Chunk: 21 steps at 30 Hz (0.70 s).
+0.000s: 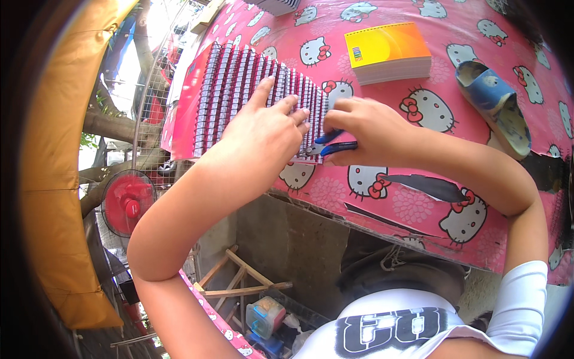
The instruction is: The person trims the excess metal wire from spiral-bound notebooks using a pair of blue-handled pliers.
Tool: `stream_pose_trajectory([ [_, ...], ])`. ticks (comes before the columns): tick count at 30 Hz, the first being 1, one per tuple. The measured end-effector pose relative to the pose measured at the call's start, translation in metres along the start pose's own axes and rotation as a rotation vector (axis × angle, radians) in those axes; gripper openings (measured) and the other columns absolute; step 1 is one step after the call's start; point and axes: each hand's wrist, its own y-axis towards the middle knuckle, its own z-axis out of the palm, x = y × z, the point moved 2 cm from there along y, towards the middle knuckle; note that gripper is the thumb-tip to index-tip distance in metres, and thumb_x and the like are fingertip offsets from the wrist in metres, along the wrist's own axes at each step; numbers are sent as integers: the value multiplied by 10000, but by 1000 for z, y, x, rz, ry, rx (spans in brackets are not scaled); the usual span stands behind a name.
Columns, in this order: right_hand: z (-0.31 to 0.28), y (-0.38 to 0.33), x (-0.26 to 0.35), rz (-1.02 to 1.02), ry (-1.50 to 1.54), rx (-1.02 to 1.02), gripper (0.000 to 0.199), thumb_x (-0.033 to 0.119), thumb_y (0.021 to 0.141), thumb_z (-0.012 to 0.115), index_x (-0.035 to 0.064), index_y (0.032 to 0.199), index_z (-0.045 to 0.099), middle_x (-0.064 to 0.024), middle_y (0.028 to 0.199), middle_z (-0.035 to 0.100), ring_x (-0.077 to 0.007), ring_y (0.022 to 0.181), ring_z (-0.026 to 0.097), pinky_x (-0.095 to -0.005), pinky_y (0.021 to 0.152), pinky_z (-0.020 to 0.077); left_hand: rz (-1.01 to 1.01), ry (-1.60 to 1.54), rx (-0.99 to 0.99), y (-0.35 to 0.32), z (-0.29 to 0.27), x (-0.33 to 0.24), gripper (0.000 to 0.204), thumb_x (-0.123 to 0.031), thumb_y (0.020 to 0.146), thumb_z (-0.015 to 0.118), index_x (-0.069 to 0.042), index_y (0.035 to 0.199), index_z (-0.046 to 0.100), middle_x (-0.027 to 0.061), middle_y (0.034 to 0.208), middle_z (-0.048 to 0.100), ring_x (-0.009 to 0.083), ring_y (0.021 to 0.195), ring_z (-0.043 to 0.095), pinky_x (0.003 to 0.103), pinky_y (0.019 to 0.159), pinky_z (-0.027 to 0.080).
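Your left hand [266,128] lies spread across overlapped, pink wire-bound notebooks [238,87] on the pink cat-print surface [412,200]; your right hand [363,128] clasps a blue-handled, plier-like tool [339,148]. Coils [206,99] likely bend easily; grip covers [184,116].

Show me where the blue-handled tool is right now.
In the head view, the blue-handled tool is in the person's right hand, just right of the picture's middle, by the right end of the spiral-bound notebooks under the left hand.
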Motion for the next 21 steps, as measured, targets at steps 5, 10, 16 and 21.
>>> stream_pose_trajectory([
  [5, -12, 14, -8, 740, 709, 525, 591, 463, 773, 753, -40, 1053, 620, -155, 793, 605, -230, 676, 662, -379, 610, 523, -23, -64, -38, 4, 5, 0, 524, -40, 779, 596, -80, 1300, 560, 51, 1394, 516, 220, 1348, 411, 498, 1153, 206],
  [10, -9, 7, -1, 405, 299, 337, 511, 442, 796, 751, -5, 1018, 641, -145, 875, 668, -244, 855, 666, -378, 745, 526, 45, 15, -29, 13, 14, -6, 498, -72, 806, 580, -81, 1303, 560, 47, 1386, 525, 200, 1340, 423, 458, 1161, 210],
  [16, -2, -12, -6, 31, -64, 20, 424, 370, 739, 768, 62, 989, 617, -118, 950, 596, -291, 949, 602, -404, 799, 465, 46, -13, 11, 13, 9, -5, 483, -68, 782, 589, -50, 1265, 588, 61, 1349, 556, 197, 1332, 433, 427, 1168, 214],
  [21, 6, -6, -3, -85, -152, -71, 393, 329, 718, 775, 76, 966, 606, -109, 922, 599, -301, 913, 609, -418, 775, 478, 39, -29, 23, 13, 8, -6, 466, -51, 772, 587, -43, 1238, 607, 70, 1331, 568, 206, 1318, 449, 428, 1169, 217],
])
